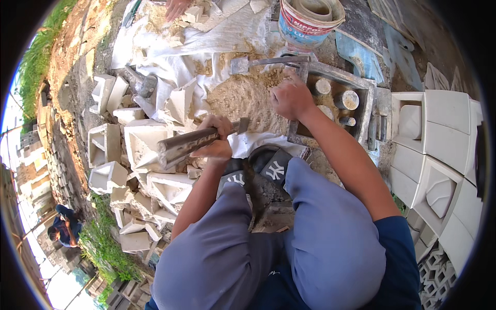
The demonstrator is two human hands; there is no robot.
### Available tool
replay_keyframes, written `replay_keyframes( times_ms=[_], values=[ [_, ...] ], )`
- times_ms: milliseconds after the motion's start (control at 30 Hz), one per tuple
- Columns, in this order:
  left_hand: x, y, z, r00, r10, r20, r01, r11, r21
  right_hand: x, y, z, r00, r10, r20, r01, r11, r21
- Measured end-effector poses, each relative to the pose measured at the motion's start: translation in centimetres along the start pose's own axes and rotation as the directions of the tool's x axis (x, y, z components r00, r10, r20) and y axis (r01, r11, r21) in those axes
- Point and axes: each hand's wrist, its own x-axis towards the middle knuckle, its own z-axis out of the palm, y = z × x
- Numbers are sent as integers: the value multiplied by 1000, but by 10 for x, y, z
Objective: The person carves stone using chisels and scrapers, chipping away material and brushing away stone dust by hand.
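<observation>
My left hand (219, 137) is closed round a thick grey bar-like tool (185, 145) with a blunt, rounded end. A short flat piece (241, 126) shows on the other side of that hand, by the sand; whether it belongs to the bar I cannot tell. My right hand (292, 97) has its fingers curled in, beside a grey box mould (368, 114) and above a heap of pale sand (240, 101). What those fingers hold, if anything, is hidden. Several round posts (349, 99) stand inside the mould. A long-handled trowel (240, 65) lies beyond the sand, its handle reaching the mould's corner.
Pale cast blocks (147, 144) and broken pieces are heaped at my left, near a dark hammer-like tool (146, 86). A bucket (310, 26) stands beyond the mould. Cream blocks (447, 121) are stacked at right. Another person's hand (177, 9) shows at the top.
</observation>
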Motion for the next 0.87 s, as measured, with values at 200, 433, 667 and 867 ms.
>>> replay_keyframes(
  times_ms=[200, 433, 667, 867],
  values=[
    [9, 19, 7, 988, 42, -148, -36, 998, 44, -4, 6, 1, 1000, 7, 24, -7, 1000, -17],
    [20, 1, -9, 998, -23, -66, 23, 1000, -8, -1, 4, 5, 998, 9, 58, -7, 999, -46],
    [36, -29, -25, 997, 72, -35, -69, 994, 82, 9, -9, 3, 1000, -20, 12, 20, 998, -52],
    [41, -9, -12, 969, 241, 62, -239, 970, -42, -1, 1, 3, 999, 24, 42, -22, 999, -43]
  ],
)
